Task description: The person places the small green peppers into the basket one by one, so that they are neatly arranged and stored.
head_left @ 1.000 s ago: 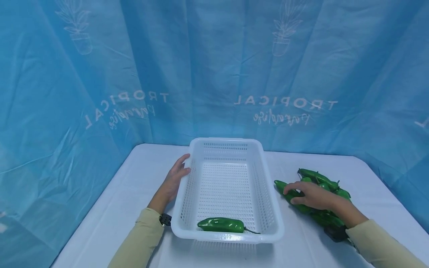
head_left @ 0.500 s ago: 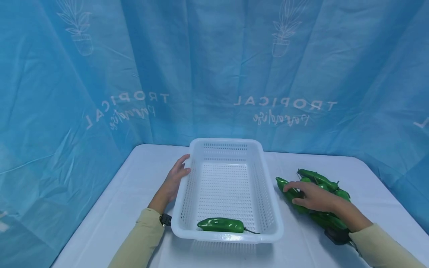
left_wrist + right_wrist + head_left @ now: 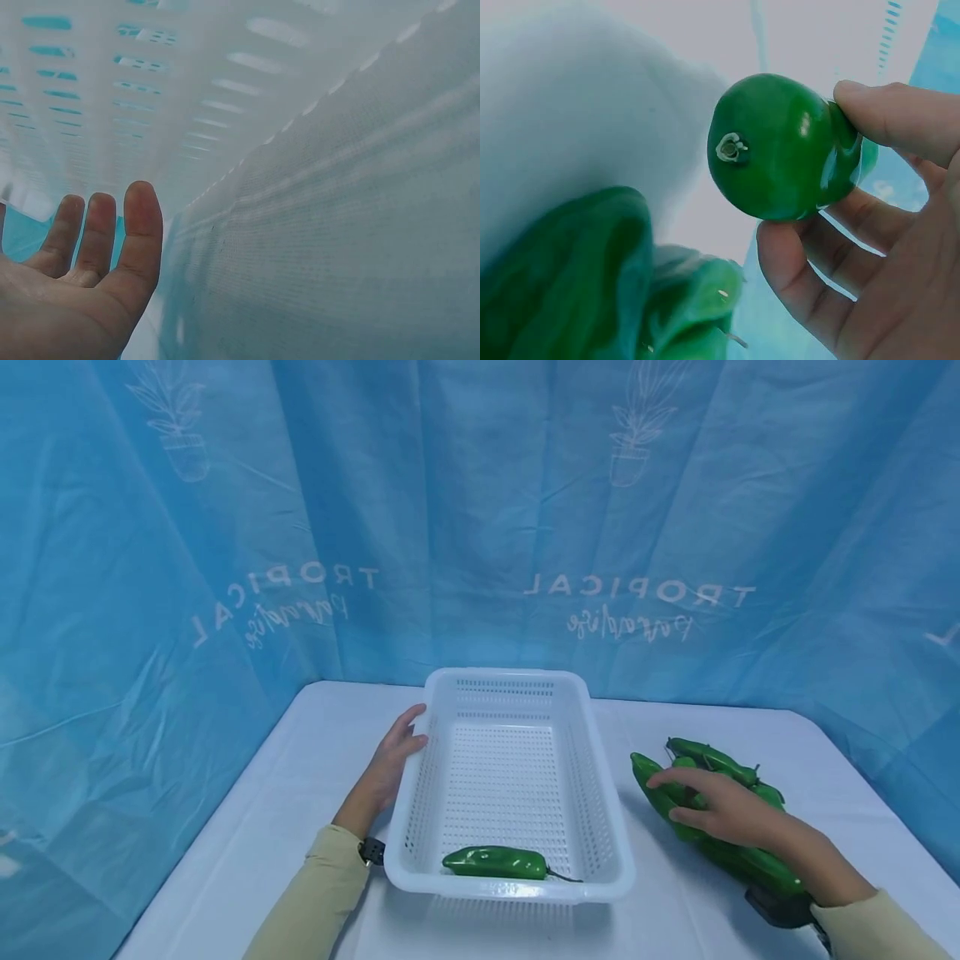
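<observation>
At the basket's left side is my left hand (image 3: 387, 768), its fingertips touching the rim of the white perforated basket (image 3: 438, 727). Extended fingers stand against the basket's outer wall in the left wrist view. One glossy green chili pepper (image 3: 495, 863) lies crosswise at the near end inside the basket. To the right, my right hand (image 3: 723, 806) grips another long green chili pepper (image 3: 769, 146) between thumb and fingers, above the pile. Its stem end faces the right wrist camera; in the head view, part of it is behind the hand.
Several more green chili peppers (image 3: 712, 757) are heaped on the white-covered table (image 3: 345, 710) under and behind my right hand, partly hidden by it. A blue printed curtain (image 3: 480, 527) hangs behind the table and along its sides.
My right hand has moved slightly right and towards me, and the held pepper has shifted right with it, away from the basket. The left hand and basket have stayed in place.
</observation>
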`<action>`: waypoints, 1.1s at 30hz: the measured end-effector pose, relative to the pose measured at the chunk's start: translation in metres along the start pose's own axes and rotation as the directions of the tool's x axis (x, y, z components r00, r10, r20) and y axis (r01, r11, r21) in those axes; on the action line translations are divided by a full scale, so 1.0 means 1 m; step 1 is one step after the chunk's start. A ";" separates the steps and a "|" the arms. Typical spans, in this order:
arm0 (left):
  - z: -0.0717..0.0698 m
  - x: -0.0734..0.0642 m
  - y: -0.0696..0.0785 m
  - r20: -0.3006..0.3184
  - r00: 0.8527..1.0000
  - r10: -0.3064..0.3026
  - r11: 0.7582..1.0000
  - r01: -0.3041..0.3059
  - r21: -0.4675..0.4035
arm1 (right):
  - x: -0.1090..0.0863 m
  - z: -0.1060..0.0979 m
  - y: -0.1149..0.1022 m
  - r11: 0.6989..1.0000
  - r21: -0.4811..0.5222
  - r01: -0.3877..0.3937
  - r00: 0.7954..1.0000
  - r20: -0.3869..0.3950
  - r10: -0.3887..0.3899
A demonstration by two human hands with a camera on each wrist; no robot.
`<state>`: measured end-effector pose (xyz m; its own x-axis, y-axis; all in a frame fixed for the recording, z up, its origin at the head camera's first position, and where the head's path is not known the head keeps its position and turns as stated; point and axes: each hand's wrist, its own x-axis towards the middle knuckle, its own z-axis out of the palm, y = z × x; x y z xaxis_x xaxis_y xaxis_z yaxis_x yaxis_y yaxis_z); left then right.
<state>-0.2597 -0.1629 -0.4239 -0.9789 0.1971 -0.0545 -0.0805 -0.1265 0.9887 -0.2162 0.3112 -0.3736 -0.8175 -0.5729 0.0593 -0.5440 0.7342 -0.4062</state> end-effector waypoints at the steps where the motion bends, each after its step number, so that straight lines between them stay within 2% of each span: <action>1: 0.000 0.000 0.000 0.005 1.000 0.000 1.000 0.000 -0.001 | -0.003 -0.001 -0.001 1.000 -0.004 0.005 1.000 -0.018 -0.005; 8: 0.001 0.000 0.001 0.002 1.000 0.009 1.000 -0.009 -0.005 | -0.016 -0.002 -0.005 0.998 -0.064 -0.021 0.998 -0.060 0.017; 15: 0.001 0.000 0.002 0.015 1.000 0.010 1.000 -0.009 -0.017 | -0.021 -0.007 -0.012 0.996 -0.094 -0.006 0.995 -0.097 -0.003; 20: 0.001 0.000 0.002 0.015 1.000 0.017 1.000 -0.017 -0.008 | -0.021 -0.014 -0.018 0.995 -0.095 -0.021 0.996 -0.084 0.013; 25: 0.001 -0.001 0.002 0.024 0.999 0.027 1.000 -0.027 0.000 | -0.019 -0.021 -0.022 0.995 -0.082 -0.052 0.998 -0.029 0.050; 33: 0.002 -0.001 0.002 0.023 1.000 0.020 1.000 -0.019 -0.007 | -0.012 -0.035 -0.032 0.990 -0.137 -0.023 1.000 -0.008 0.022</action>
<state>-0.2583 -0.1617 -0.4216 -0.9757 0.2170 -0.0318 -0.0628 -0.1371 0.9886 -0.1960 0.3072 -0.3290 -0.8309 -0.5535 0.0572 -0.5456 0.7904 -0.2785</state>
